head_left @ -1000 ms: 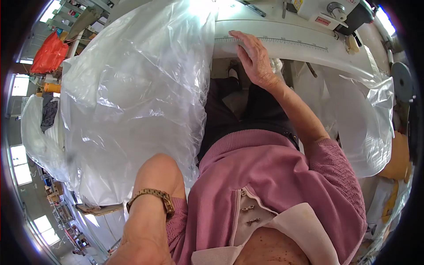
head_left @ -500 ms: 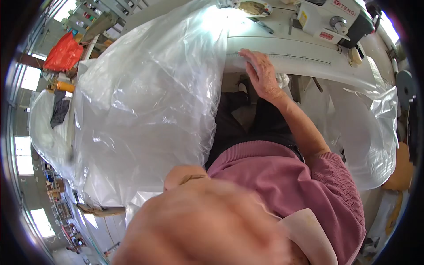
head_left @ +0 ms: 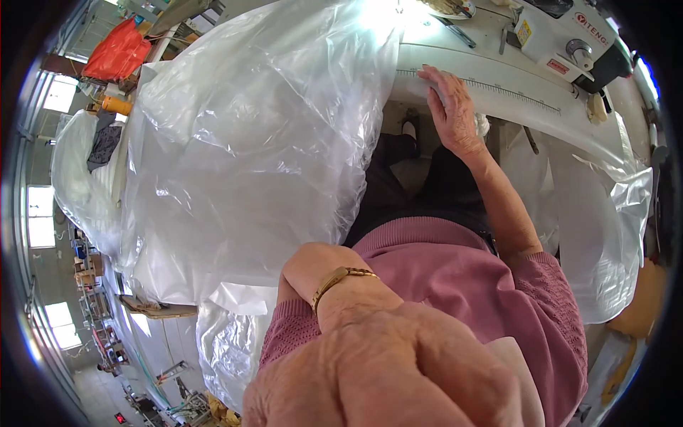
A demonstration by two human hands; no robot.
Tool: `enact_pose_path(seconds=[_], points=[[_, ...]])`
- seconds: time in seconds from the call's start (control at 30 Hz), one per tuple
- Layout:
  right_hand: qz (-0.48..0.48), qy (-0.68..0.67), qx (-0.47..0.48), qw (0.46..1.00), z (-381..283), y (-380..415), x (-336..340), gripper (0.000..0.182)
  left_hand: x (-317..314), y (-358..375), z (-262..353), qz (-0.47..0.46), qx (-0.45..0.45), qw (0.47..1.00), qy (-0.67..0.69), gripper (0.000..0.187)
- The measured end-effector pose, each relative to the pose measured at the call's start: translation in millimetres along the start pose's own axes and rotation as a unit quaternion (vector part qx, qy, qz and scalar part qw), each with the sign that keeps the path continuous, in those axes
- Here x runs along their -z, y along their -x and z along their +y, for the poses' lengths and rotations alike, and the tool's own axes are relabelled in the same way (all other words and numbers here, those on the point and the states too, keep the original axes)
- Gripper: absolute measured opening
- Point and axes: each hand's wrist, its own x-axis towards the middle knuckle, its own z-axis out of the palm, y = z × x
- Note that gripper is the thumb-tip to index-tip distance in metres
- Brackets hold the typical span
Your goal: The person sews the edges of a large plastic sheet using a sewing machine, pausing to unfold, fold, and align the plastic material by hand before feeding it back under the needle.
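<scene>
My left hand (head_left: 384, 377) is raised close to the camera, its back filling the bottom of the view. A gold watch or bracelet (head_left: 334, 285) circles its wrist, and its fingers are hidden beyond the frame. At the table's front edge my right hand (head_left: 454, 114) lies with its fingers stretched out and the thumb apart, holding nothing. Beneath its fingertips is the white sewing table (head_left: 505, 71), printed with a ruler scale. To the left, clear plastic sheeting (head_left: 249, 149) spreads wide from the lit spot down past my lap.
A white sewing machine (head_left: 562, 35) stands at the upper right. Near it lie a dark slim tool (head_left: 459, 33) and a plate (head_left: 452, 7). More clear plastic (head_left: 597, 235) hangs at the right. A red bag (head_left: 117, 51) and an orange spool (head_left: 116, 105) sit at the far left.
The view has shifted, so the table and sheeting appear further right. My left hand has moved lower and to the right, now showing its wrist and forearm. My right hand stays at the table edge.
</scene>
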Motion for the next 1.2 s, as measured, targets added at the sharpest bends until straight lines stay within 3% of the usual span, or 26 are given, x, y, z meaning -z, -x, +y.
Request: enact_pose_path(seconds=[0.37, 0.43, 0.53, 0.63, 0.73, 0.8, 0.83, 0.9, 0.93, 0.97, 1.03, 1.07, 1.1, 1.13, 1.17, 1.2], points=[[0.006, 0.015, 0.005, 1.000, -3, 0, 1, 0.039, -7, -3, 5, 0.055, 0.035, 0.995, -0.079, 0.017], [0.002, 0.018, 0.008, 1.000, -1, 0, 0, 0.038, -8, -1, 0, 0.060, -0.018, 0.994, -0.087, 0.018], [0.004, 0.010, 0.006, 1.000, -3, 0, 0, 0.038, -13, -1, -4, 0.089, -0.010, 0.991, -0.095, 0.017], [-0.001, 0.016, 0.006, 1.000, -1, 0, -1, 0.038, -17, -2, -14, 0.139, -0.123, 0.982, 0.020, 0.017], [-0.003, 0.017, 0.012, 1.000, -3, -1, 0, 0.039, 21, 8, 6, 0.024, -0.040, 0.998, -0.049, 0.015], [-0.002, 0.015, 0.025, 1.000, -3, 0, 2, 0.037, 64, 11, 9, -0.119, -0.014, 0.946, -0.300, 0.010], [0.001, 0.009, 0.036, 0.999, -4, 1, 1, 0.036, 87, 16, 6, -0.188, 0.001, 0.888, -0.420, 0.014], [-0.004, 0.002, 0.050, 0.999, -7, 5, 3, 0.034, 129, 44, -19, -0.164, 0.031, 0.807, -0.566, 0.028], [-0.008, 0.002, 0.060, 0.998, -9, 10, 5, 0.032, 151, 67, -35, -0.076, 0.047, 0.800, -0.594, 0.035], [-0.010, 0.002, 0.057, 0.998, -12, 17, 4, 0.032, 167, 86, -38, -0.076, 0.051, 0.800, -0.593, 0.035], [-0.020, -0.106, 0.025, 0.994, -22, 32, -5, 0.029, 188, 124, -27, -0.061, 0.112, 0.575, -0.808, 0.040], [-0.039, -0.129, -0.033, 0.990, -28, 41, -13, 0.025, 194, 141, -24, -0.058, 0.113, 0.572, -0.810, 0.040], [-0.043, -0.137, -0.032, 0.989, -27, 50, -29, 0.025, 197, 159, -19, -0.066, 0.186, 0.536, -0.821, 0.039], [-0.049, -0.298, -0.187, 0.935, -25, 61, -49, 0.023, 201, 176, -14, -0.075, 0.258, 0.498, -0.825, 0.037], [-0.051, -0.441, -0.335, 0.831, -24, 73, -67, 0.021, 209, 193, -10, -0.075, 0.261, 0.494, -0.826, 0.037], [-0.097, -0.436, -0.370, 0.815, -22, 86, -84, 0.021, 217, 208, -11, -0.077, 0.264, 0.503, -0.819, 0.030]])
